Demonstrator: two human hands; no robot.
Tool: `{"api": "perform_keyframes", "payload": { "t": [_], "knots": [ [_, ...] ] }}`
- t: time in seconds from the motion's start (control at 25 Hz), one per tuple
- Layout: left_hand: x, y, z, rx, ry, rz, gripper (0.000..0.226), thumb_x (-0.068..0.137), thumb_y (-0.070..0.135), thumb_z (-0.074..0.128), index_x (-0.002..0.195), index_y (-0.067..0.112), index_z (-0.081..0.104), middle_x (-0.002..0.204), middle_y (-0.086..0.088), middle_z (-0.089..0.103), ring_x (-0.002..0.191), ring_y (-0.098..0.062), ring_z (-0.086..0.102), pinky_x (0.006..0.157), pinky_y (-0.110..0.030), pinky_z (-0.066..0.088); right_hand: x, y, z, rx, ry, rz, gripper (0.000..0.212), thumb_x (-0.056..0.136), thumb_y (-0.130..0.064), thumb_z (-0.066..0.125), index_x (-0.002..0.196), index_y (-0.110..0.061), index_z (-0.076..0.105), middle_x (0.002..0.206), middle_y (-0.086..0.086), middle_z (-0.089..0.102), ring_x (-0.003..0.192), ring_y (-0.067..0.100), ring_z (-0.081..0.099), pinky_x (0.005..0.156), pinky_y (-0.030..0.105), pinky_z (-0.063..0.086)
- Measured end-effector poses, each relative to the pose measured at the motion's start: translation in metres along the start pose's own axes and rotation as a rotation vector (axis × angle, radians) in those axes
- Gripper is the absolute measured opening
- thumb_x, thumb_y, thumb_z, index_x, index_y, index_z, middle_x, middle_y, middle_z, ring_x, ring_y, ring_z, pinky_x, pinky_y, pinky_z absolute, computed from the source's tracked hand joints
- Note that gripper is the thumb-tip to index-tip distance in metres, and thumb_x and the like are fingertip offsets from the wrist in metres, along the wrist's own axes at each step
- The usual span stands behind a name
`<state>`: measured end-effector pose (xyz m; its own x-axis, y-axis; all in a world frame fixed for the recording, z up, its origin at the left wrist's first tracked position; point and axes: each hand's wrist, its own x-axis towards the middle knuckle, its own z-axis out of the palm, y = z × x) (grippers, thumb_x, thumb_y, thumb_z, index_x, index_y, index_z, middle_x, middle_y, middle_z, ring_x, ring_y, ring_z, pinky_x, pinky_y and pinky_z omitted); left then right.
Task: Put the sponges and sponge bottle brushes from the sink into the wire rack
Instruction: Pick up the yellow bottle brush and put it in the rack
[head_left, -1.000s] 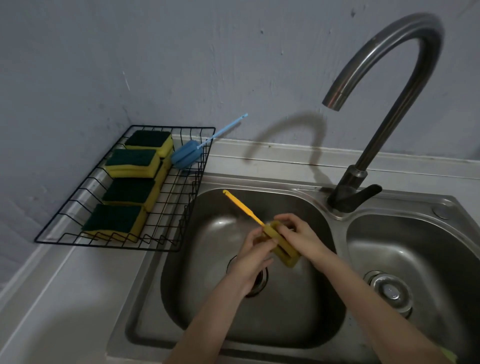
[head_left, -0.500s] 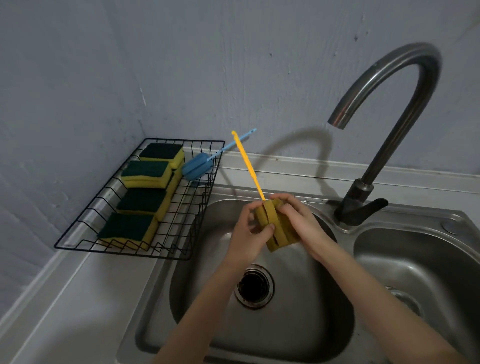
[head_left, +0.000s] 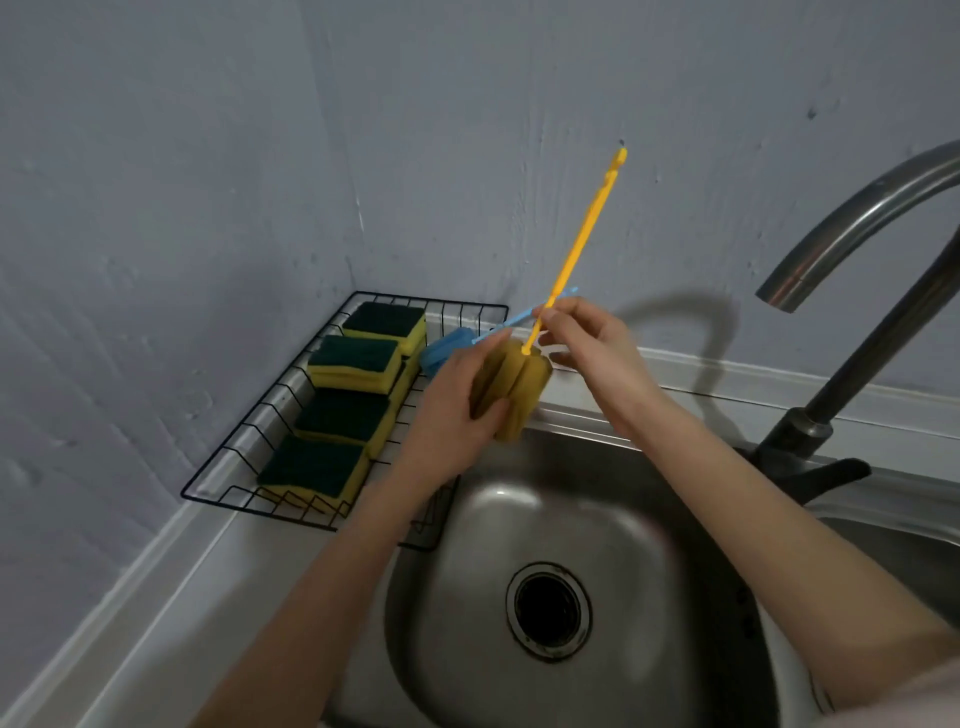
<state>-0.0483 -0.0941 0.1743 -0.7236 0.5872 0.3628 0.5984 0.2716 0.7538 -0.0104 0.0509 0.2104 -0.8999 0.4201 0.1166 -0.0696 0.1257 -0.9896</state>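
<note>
The left hand (head_left: 451, 410) grips the yellow brush (head_left: 511, 392) by its sponge head; the right hand (head_left: 592, 348) pinches its upright handle; left of both hands, the wire rack (head_left: 249, 457) holds four sponges (head_left: 345, 418) and a blue brush (head_left: 441, 349).

Left hand (head_left: 451, 410) fingers curled in a grip, right hand (head_left: 597, 345) fingers pinching, both forearms outstretched.

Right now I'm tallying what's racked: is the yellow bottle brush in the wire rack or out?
Out. The left hand grips the yellow bottle brush by its sponge head, right hand pinching the handle, beside the wire rack.
</note>
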Motion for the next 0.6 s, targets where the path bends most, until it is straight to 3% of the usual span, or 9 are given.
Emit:
{"api": "perform_keyframes", "payload": {
  "t": [0.12,0.24,0.6],
  "knots": [
    [0.019,-0.020,-0.018,0.141,0.027,-0.040,0.055,0.080,0.004,0.057,0.130,0.012,0.038,0.126,-0.008,0.048,0.113,-0.017,0.047,0.098,-0.029,0.038,0.015,-0.003,0.012,0.004,-0.014,-0.012,0.017,0.091,-0.017,0.052,0.074,-0.019,0.055,0.073,-0.003,0.057,0.068,0.005,0.057,0.063,0.015,0.047],
    [0.038,-0.041,-0.023,0.297,0.013,-0.054,0.051,0.080,0.002,0.055,0.128,0.010,0.040,0.129,-0.013,0.046,0.116,-0.025,0.046,0.098,-0.033,0.038,0.028,0.004,0.022,0.071,0.008,0.028,0.014,0.091,-0.016,0.051,0.078,-0.014,0.053,0.072,0.000,0.058,0.067,0.006,0.060,0.059,0.011,0.050],
    [0.072,-0.097,-0.003,0.445,-0.085,-0.153,0.049,0.081,0.001,0.050,0.127,0.014,0.041,0.129,-0.011,0.047,0.114,-0.025,0.047,0.090,-0.033,0.041,0.058,0.048,0.018,0.193,0.034,0.246,0.018,0.094,-0.017,0.046,0.105,-0.007,0.056,0.082,0.000,0.063,0.076,0.009,0.063,0.074,0.018,0.051]
  ]
}}
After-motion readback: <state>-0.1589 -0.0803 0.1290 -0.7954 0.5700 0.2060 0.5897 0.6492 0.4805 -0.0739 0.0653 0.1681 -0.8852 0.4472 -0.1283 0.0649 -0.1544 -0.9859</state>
